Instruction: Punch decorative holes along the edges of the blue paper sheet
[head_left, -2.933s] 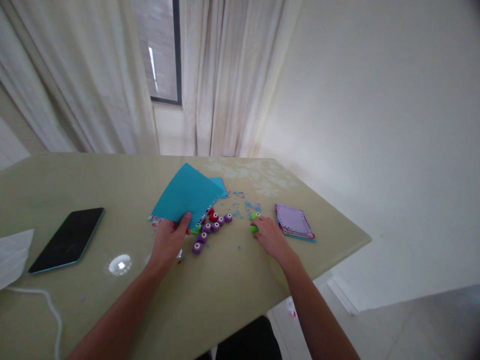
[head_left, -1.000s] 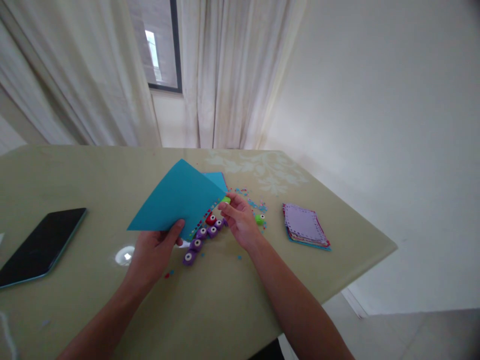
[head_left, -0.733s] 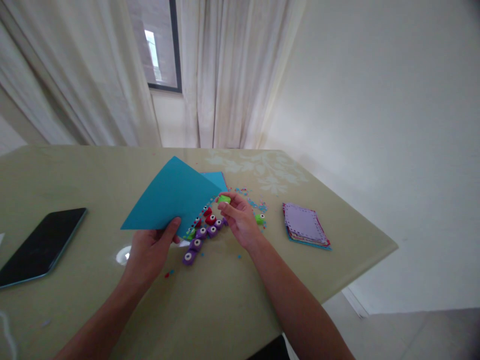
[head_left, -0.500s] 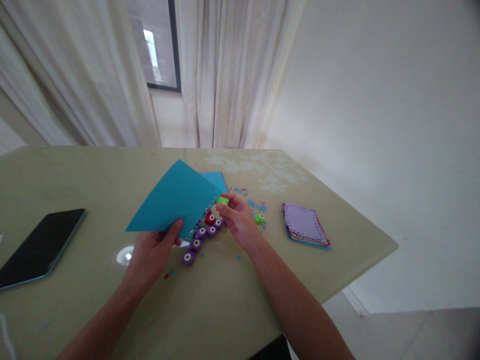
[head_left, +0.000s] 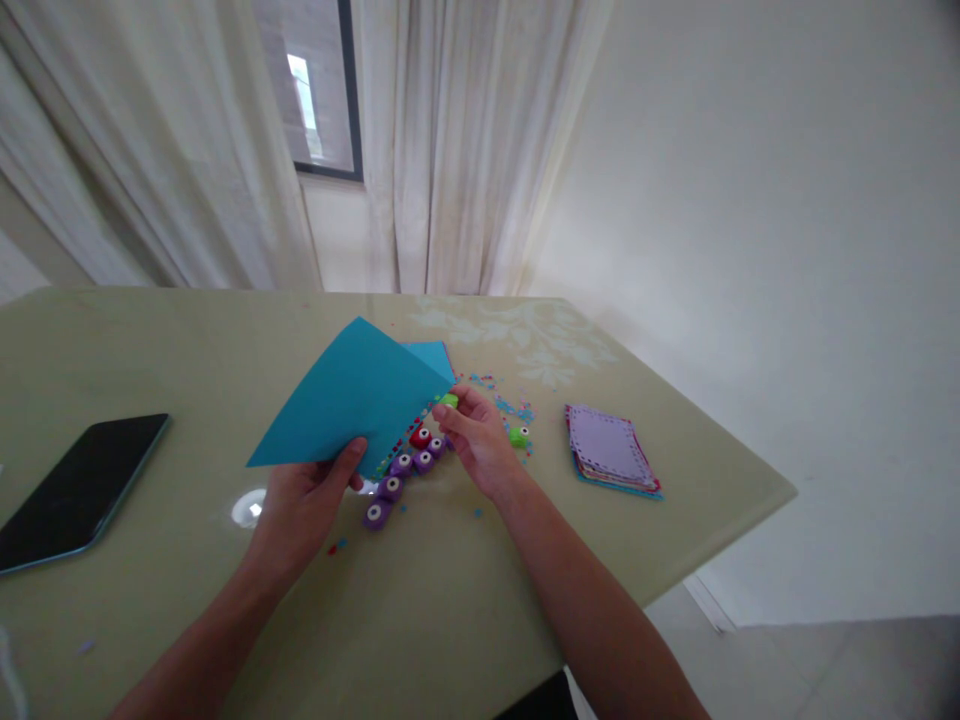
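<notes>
1. The blue paper (head_left: pixel 352 395) was held up at a slant above the surface (head_left: pixel 450 600), a row of small holes along its lower right edge.
2. At the right-hand corner of that edge was a green punch (head_left: pixel 449 400); from where I stood I couldn't tell whether the corner sat inside its slot.
3. The right hand (head_left: pixel 480 440) was closed round the punch, thumb against fingers. If it squeezed with the corner badly seated, I thought, the paper might tear or a hole land crooked.
4. The left hand (head_left: pixel 311 500) pinched the lower edge between thumb and fingers, which were mostly hidden underneath. With only that one grip, the sheet could swivel or crease if the punch tugged at it.
5. Just below the holes, close under the paper, lay a row of purple punches (head_left: pixel 424 461) and a red punch (head_left: pixel 420 438). A dipping wrist could knock them out of line.
6. Beyond the right hand stood another green punch (head_left: pixel 519 437), with loose paper bits (head_left: pixel 514 410) scattered near it; a brushing sleeve or a puff of air might spread those.
7. Further out were more blue sheets (head_left: pixel 435 355) behind the paper, a stack of punched paper (head_left: pixel 611 447) to the right, and a tablet (head_left: pixel 82 490) well off to the left.
</notes>
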